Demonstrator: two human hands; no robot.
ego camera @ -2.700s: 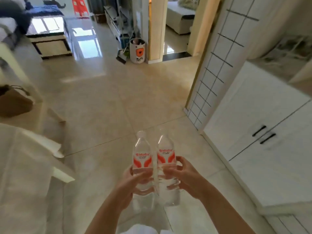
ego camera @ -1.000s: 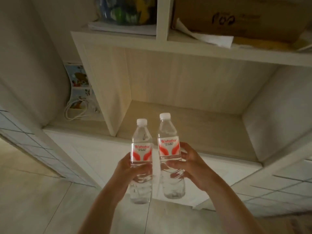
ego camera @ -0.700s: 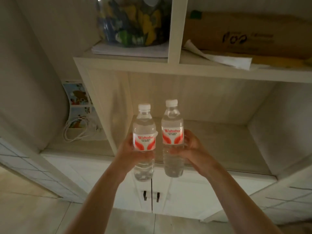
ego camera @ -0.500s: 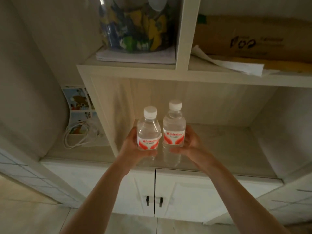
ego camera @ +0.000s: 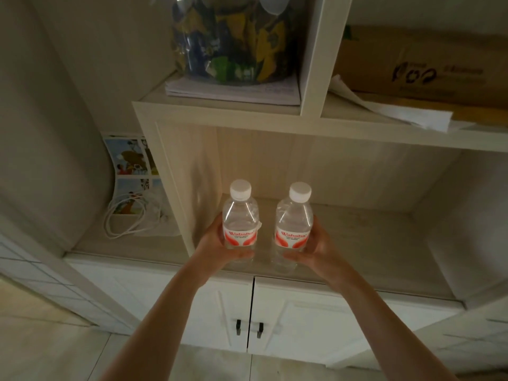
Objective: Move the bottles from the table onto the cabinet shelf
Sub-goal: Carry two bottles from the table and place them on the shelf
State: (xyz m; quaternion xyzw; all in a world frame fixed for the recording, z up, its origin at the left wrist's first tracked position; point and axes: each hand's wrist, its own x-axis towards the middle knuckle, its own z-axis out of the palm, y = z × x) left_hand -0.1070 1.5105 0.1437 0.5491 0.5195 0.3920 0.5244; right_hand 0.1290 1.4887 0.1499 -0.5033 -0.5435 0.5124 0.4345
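**Head view: two bottles at the shelf's front edge, set-down in hand**

Head view, looking into an open cabinet bay. Left hand (ego camera: 217, 244) is wrapped round the left bottle (ego camera: 240, 224) at label height; right hand (ego camera: 312, 247) is wrapped round the right bottle (ego camera: 293, 226) the same way. Both bottles upright, caps on, a clear gap between them, not touching. Their bases sit at or just above the cabinet shelf (ego camera: 371, 232) near its front edge, toward the left side panel (ego camera: 189, 193); cannot tell whether they already bear on the board.

Judgement on doing the step well:
- Lower both straight down until the bases sit flat, then let go; don't release early.
- Push them a little further back from the front edge, which looks close enough for a knock to tip them off.
- Keep the left bottle off the side panel so the fingers have room to pull out.
- Open each hand sideways and draw back without brushing the caps.
- Water-filled clear plastic, likely bottom-heavy and stable once flat.

Upper shelf holds a colourful bag (ego camera: 233, 39) and a cardboard box (ego camera: 428, 64); not in the way.
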